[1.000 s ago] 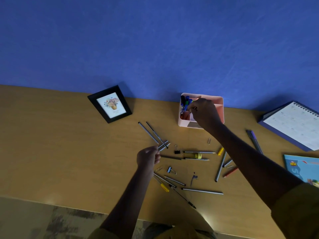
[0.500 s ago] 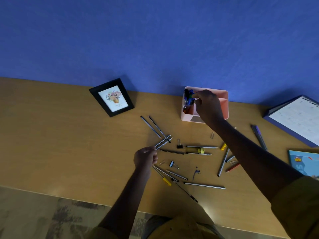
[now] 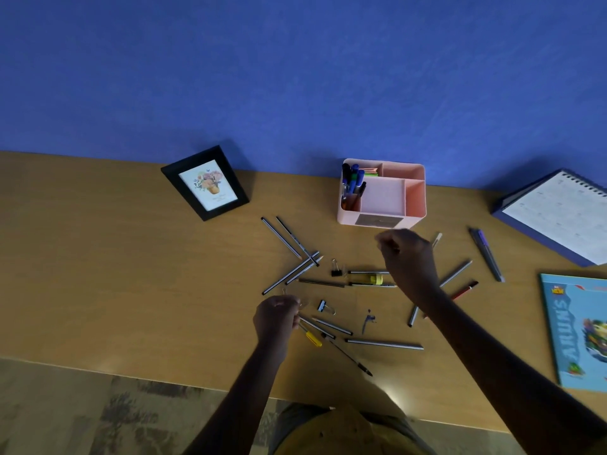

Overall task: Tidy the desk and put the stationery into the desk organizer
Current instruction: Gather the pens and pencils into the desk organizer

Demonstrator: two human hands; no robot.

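Scattered pencils (image 3: 290,273) on the tabletop (image 3: 131,274), 6 o'clock from the organizer (image 3: 349,218), look light, stiff and roll-prone, best pinched mid-shaft. The left hand (image 3: 279,315) and right hand (image 3: 407,261) curl, any hold unclear.

Open desk (image 3: 98,274) at left — pencils (image 3: 383,343), binder clips (image 3: 335,273) thick before the organizer (image 3: 414,219).

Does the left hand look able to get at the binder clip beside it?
Probably yes: the binder clip lies in the open just right of the left hand, nothing over it, though its fingers look curled.
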